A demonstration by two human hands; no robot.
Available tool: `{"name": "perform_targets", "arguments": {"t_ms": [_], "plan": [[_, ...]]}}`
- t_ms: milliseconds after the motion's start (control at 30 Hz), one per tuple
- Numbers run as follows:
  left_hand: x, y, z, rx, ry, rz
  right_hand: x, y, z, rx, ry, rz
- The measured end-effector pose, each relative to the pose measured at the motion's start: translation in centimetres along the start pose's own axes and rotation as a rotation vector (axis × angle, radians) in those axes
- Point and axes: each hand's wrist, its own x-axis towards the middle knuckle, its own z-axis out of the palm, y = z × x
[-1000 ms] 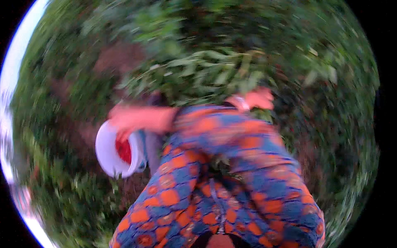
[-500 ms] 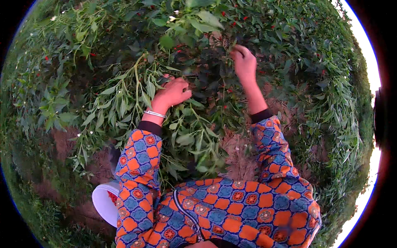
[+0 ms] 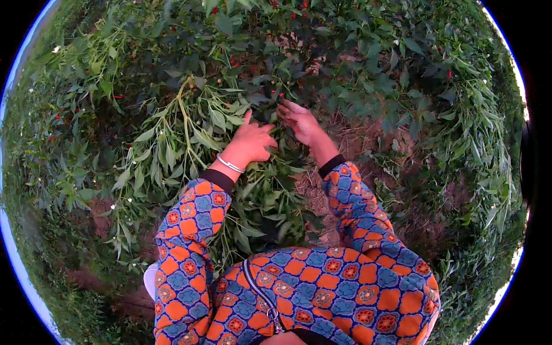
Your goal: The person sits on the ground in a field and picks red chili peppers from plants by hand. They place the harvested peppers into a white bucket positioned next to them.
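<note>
My left hand (image 3: 253, 141), with a silver bangle at the wrist, is curled into the leaves of a green pepper plant (image 3: 218, 123), thumb pointing up. My right hand (image 3: 299, 121) lies just to its right, nearly touching it. Its fingers are stretched up and to the left among the leaves, and nothing shows inside them. A small red pepper (image 3: 280, 95) hangs just above the right fingertips. Both sleeves are patterned orange and blue.
Dense green plants with scattered red peppers (image 3: 299, 14) fill the view ahead and on both sides. Dry straw and bare soil (image 3: 356, 144) lie to the right of my hands. The edge of a white bucket (image 3: 150, 279) shows behind my left elbow.
My right hand has dropped down and to the left, closing in on my left hand. A second ago the view was blurred and turned toward the white bucket.
</note>
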Motion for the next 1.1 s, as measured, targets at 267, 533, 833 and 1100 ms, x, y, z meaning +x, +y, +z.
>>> {"name": "perform_targets", "arguments": {"t_ms": [267,533,833,1100], "plan": [[0.4,-0.1,0.0,-0.113,0.006,-0.155,10.1,-2.8,-7.0,-0.688,0.653,-0.373],[0.5,-0.2,0.2,-0.208,0.084,-0.145,12.6,-3.1,-12.4,0.79,-0.018,-0.187],[-0.2,-0.2,0.1,-0.198,0.109,-0.141,11.6,-8.2,-4.7,-0.057,0.534,-0.358],[0.7,0.0,0.3,-0.162,0.085,-0.124,17.2,-10.4,-5.4,-0.89,0.807,-0.439]]}}
